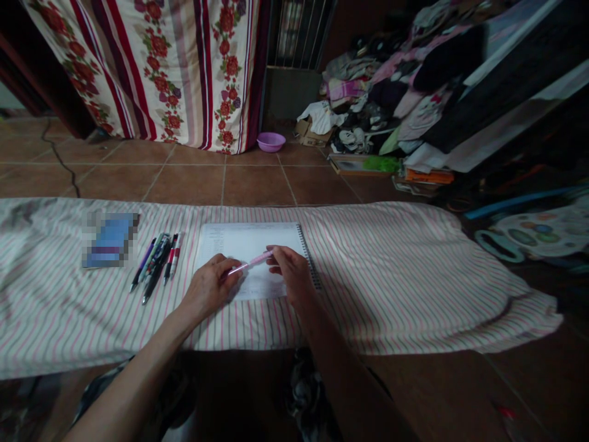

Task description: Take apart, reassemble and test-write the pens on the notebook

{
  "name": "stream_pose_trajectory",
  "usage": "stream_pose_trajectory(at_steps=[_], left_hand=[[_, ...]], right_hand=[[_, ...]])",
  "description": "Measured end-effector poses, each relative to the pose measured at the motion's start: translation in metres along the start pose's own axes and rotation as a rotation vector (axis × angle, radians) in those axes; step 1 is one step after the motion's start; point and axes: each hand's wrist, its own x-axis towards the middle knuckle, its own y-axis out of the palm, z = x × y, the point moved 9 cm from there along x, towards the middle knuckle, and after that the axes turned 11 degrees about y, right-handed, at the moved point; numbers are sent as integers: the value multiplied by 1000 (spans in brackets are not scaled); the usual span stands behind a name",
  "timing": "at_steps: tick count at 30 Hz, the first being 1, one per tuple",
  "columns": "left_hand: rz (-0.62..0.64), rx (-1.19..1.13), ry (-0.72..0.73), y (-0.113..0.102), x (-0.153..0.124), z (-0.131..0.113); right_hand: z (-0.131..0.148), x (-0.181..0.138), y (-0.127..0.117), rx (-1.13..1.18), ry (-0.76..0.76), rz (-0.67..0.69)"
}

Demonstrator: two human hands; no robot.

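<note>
A pink pen (251,264) spans the gap between my two hands, tilted up toward the right. My left hand (214,282) closes its fingers round the lower left end. At the upper right end, the fingertips of my right hand (292,270) pinch the pen. Beneath both hands lies a white spiral-bound notebook (257,236), open at a mostly blank page, with its wire binding along the right side. Faint print runs along the page's top and left edges.
Several pens (156,261) lie bunched left of the notebook. Farther left is a blurred blue rectangular item (110,239). A striped cloth (377,276) covers the low table. Beyond it are a tiled floor, a purple basin (271,142), a floral curtain (184,73) and heaped clothes (391,92).
</note>
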Motion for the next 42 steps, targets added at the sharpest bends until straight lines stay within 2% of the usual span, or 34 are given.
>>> stream_pose_trajectory(at_steps=[11,20,28,32,36,40,42], left_hand=[[-136,-132,-35,3,1,18],[-170,-218,-48,5,1,17],[-192,-212,-36,0,2,10],[-206,-244,-48,0,1,12],[-217,-306,-87,3,0,18],[-223,-336,-113,5,0,21],[-225,-356,-128,5,-1,21]], right_hand=[[8,-12,15,148,36,151],[11,-8,16,107,-69,90],[15,-13,17,75,-74,63],[15,-12,18,141,-88,69],[16,-14,25,168,-90,163],[15,-18,36,242,-18,304],[14,-19,39,266,11,333]])
